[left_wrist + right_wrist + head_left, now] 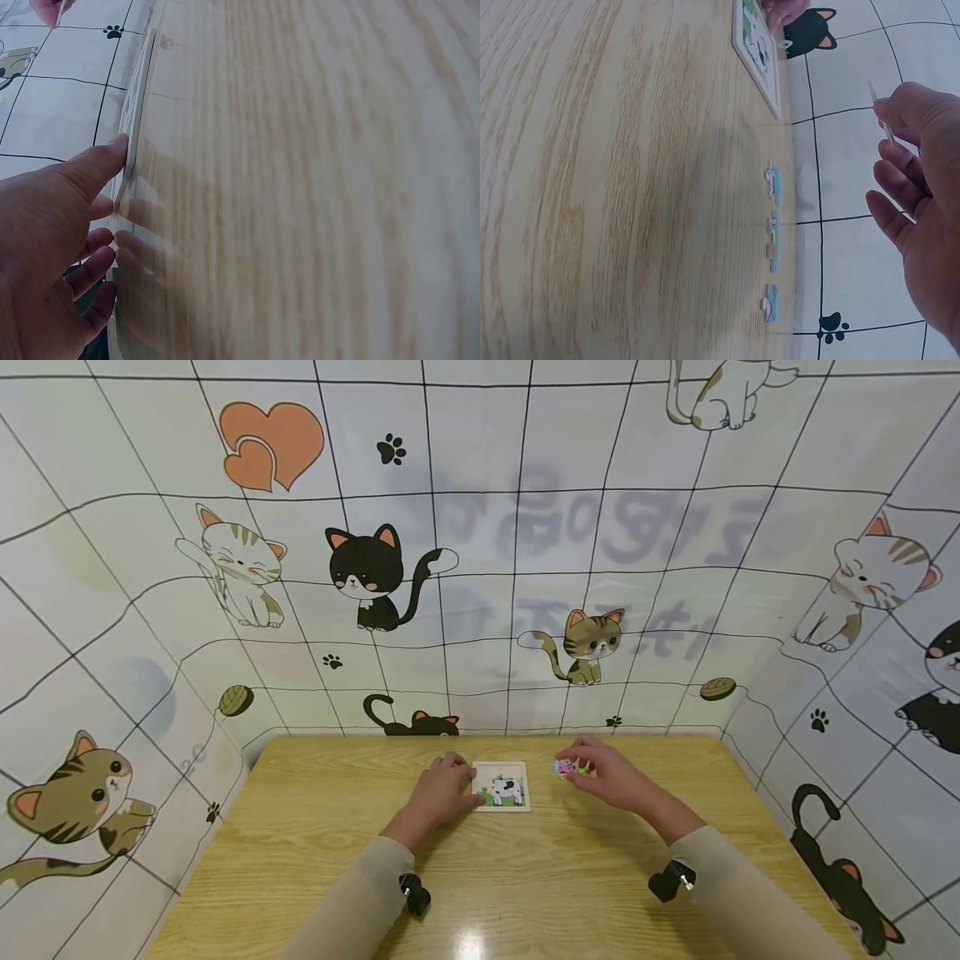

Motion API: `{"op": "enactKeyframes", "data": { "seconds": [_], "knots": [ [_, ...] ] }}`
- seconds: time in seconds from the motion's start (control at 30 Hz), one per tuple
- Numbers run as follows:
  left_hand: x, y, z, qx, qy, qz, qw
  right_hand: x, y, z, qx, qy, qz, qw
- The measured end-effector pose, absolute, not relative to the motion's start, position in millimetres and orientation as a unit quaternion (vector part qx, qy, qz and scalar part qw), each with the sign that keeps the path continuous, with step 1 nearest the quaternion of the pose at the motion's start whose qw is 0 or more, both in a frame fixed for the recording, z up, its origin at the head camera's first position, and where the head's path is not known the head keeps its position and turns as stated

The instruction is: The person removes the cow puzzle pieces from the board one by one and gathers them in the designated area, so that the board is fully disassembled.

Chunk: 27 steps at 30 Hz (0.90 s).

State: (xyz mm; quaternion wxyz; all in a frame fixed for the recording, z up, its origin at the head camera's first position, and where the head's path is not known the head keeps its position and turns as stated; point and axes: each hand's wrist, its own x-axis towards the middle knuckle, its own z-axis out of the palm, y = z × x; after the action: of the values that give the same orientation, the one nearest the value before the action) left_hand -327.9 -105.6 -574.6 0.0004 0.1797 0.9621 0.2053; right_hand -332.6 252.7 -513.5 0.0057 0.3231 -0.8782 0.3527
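Observation:
A square puzzle board (504, 766) with a pale frame and a cow picture lies flat on the table. At its left edge rests my left hand (442, 789), thumb touching the near part of the frame and fingers by the far corner. My right hand (606, 775) is to the right of the board, raised above the tabletop in the right wrist view. Between thumb and index finger it pinches a thin puzzle piece (889, 133), seen nearly edge-on, its picture hidden. Below that hand, several colourful puzzle pieces (773, 244) lie on the table, partly covered in the head view.
The wooden table (480, 868) reaches back to a white wall sheet (480, 543) printed with grid lines and cartoon cats. Side sheets stand at left and right. A black wrist device (415, 893) sits at the left cuff, another device (670, 881) at the right.

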Motion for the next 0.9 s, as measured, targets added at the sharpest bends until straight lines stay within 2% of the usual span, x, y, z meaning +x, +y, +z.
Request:
{"op": "enactKeyframes", "data": {
  "seconds": [0.53, 0.9],
  "knots": [
    [-330.2, -105.8, -576.3, 0.179, 0.965, 0.193, 0.004, -328.9, 259.4, -514.9, 0.326, -0.879, 0.347, 0.018],
    [-330.8, -105.8, -578.1, 0.180, 0.963, 0.200, 0.003, -328.1, 265.0, -527.8, 0.309, -0.877, 0.368, -0.007]
  ]
}}
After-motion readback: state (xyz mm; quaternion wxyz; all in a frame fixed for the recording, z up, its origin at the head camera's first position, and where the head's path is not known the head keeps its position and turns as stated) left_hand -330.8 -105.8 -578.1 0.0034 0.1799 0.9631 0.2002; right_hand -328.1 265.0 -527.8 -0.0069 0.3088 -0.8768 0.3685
